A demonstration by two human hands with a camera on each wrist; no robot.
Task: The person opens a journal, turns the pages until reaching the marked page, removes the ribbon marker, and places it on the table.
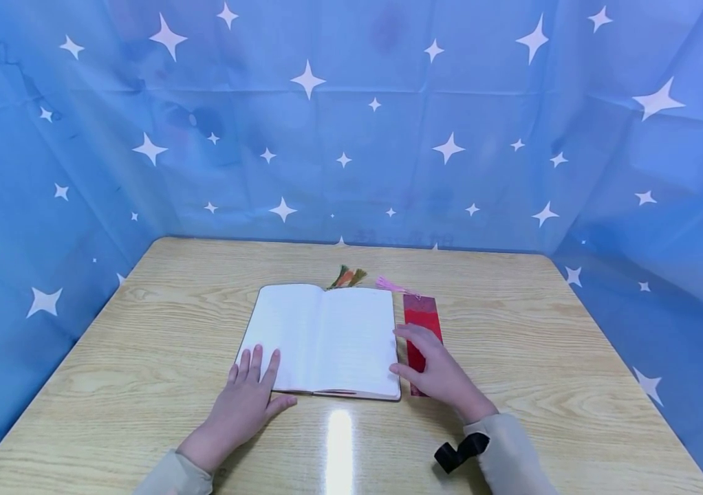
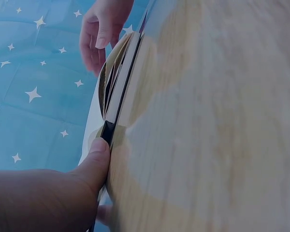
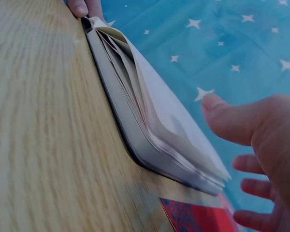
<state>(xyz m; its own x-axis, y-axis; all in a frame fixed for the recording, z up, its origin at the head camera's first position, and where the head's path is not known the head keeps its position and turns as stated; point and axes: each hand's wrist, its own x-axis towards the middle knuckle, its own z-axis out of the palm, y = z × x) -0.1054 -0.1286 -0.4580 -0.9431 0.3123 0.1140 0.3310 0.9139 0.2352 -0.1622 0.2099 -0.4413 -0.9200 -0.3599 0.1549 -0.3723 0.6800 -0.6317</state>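
Note:
An open notebook (image 1: 354, 337) with blank-looking pages lies in the middle of the table. My left hand (image 1: 246, 405) rests with spread fingers on the lower left page, its thumb by the bottom edge. Over the right edge of the notebook hovers my right hand (image 1: 435, 368), fingers loosely bent and nothing held; in the right wrist view its thumb (image 3: 232, 118) stands apart from the pages. Partly beneath that hand lies a red bookmark (image 1: 422, 316) with a pink tassel (image 1: 391, 284). Between the pages, gaps show several inserts (image 3: 121, 58), their kind unclear.
Green and orange tassels (image 1: 348, 276) stick out past the notebook's top edge. The wooden table (image 1: 543, 357) reaches back to a blue curtain (image 1: 351, 137) with white stars. A black strap device (image 1: 461, 452) sits at the right sleeve.

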